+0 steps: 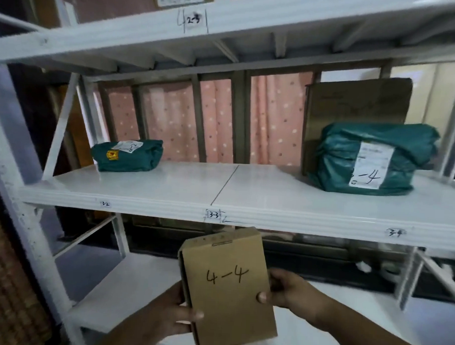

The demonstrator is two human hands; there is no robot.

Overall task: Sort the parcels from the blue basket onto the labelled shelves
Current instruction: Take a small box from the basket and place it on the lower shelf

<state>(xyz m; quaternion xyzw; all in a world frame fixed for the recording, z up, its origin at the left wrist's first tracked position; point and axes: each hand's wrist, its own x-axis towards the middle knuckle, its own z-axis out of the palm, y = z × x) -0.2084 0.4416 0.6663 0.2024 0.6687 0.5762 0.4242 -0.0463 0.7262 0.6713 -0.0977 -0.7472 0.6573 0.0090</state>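
Both hands hold a brown cardboard box (227, 288) marked "4-4": the left hand's (172, 317) grip curls round its left edge, the right hand's (284, 290) round its right. It sits near, below the white shelf (246, 198) carrying two green parcels, small one (127, 155) far left, large one (371, 159) right.

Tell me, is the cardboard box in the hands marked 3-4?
No, the cardboard box, held by the left hand and the right hand, has 4-4 written on its face.
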